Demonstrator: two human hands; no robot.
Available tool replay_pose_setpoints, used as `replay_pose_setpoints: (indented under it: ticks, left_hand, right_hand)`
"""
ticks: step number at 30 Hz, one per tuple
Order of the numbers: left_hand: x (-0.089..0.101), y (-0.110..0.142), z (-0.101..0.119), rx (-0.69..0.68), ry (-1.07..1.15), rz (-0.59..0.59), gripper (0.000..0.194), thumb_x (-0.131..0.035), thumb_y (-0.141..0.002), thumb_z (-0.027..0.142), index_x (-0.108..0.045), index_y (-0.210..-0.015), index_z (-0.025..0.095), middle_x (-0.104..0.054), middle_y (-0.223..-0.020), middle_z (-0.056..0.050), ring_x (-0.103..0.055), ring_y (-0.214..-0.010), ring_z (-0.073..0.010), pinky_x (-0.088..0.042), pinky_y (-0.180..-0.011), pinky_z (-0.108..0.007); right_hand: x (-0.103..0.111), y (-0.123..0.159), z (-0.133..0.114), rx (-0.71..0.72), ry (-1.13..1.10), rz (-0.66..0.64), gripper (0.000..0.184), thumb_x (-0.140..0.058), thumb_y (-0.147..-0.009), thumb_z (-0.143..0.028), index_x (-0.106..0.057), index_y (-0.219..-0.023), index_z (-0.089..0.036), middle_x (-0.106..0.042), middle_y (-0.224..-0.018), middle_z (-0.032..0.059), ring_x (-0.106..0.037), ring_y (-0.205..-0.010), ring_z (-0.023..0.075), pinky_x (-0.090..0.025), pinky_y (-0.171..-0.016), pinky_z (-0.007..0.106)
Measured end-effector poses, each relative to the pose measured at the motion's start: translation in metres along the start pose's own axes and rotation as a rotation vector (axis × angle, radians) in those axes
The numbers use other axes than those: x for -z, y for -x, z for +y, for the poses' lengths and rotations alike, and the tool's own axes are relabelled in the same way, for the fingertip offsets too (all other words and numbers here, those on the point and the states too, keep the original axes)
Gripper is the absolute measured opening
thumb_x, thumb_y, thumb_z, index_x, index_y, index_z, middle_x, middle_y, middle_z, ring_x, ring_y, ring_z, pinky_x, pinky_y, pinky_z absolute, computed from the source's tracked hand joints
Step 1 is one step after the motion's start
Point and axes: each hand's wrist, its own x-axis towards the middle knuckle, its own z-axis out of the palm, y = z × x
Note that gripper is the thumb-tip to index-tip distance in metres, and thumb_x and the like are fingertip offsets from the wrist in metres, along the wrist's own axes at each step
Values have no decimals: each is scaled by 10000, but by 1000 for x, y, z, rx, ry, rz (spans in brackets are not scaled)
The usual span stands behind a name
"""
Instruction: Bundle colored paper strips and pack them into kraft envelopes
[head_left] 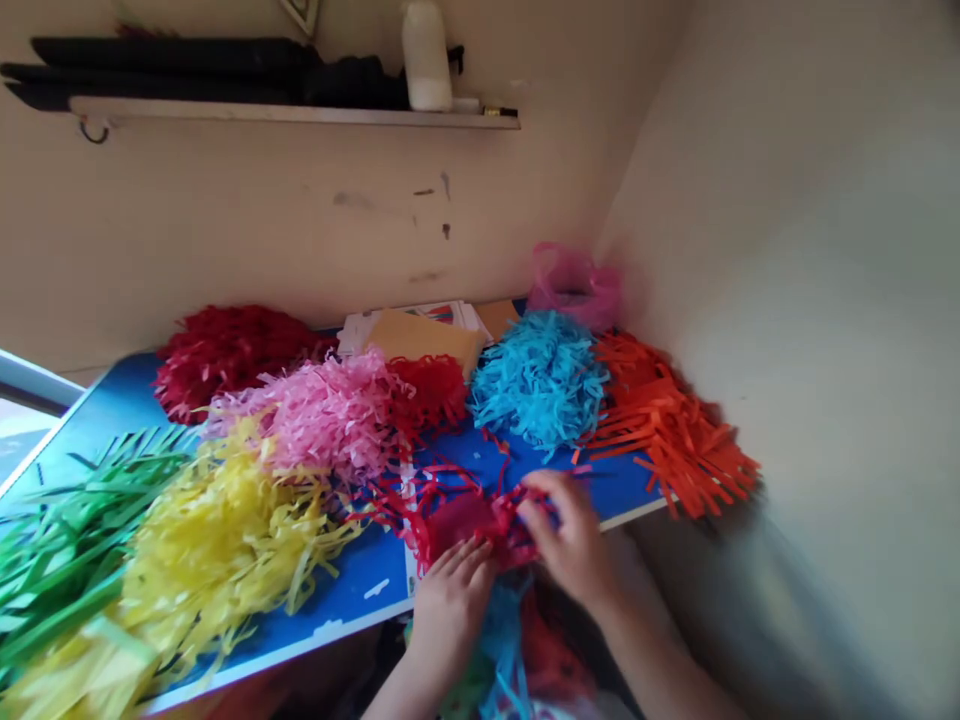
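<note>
Red paper, near edge of table: left hand pressed flat, presumably steadying it; right hand pinched strips.

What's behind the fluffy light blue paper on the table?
Behind the light blue paper there's a see-through pink container, and behind that, the wall. The blue strips cover the container's lower front, and I can't tell what's inside it.

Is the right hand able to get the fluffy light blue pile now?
Probably yes: the right hand is just on the near side of the light blue pile, with mostly bare tabletop between. It is busy at the red paper, though.
</note>
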Motion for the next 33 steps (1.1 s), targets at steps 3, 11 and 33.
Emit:
replay_pose_setpoints:
  ticks: [3, 11, 33]
  left_hand:
    - [-2, -1, 1, 0, 31, -10, 271, -423, -947, 157, -687, -907, 203, -780, -932, -76, -740, -919, -236, -610, -804, -386]
    - [-2, 0, -5, 23, 47, 6, 212, -450, -939, 151, -652, -987, 191, -780, -951, -53, -733, -941, -220, -594, -854, -384]
    - [90, -9, -14, 30, -58, -226, 528, -576, -819, 304, -507, -1333, 202, -618, -1340, -122, -556, -1236, -307, -330, -1087, -499]
  right_hand:
    - [-32, 3, -11, 300, 155, -440, 363, -571, -920, -389, -605, -1274, -314, -689, -1219, 44, -559, -1219, 271, -294, -1126, 543]
    - [-13, 6, -9, 279, 404, -73, 374, -593, -915, -369, -608, -1263, -232, -698, -1210, 104, -605, -1122, 288, -323, -1023, 493]
    - [-20, -7, -1, 534, 281, -462, 171, -599, -821, -161, -686, -959, -215, -762, -994, 58, -626, -912, 230, -306, -809, 413]
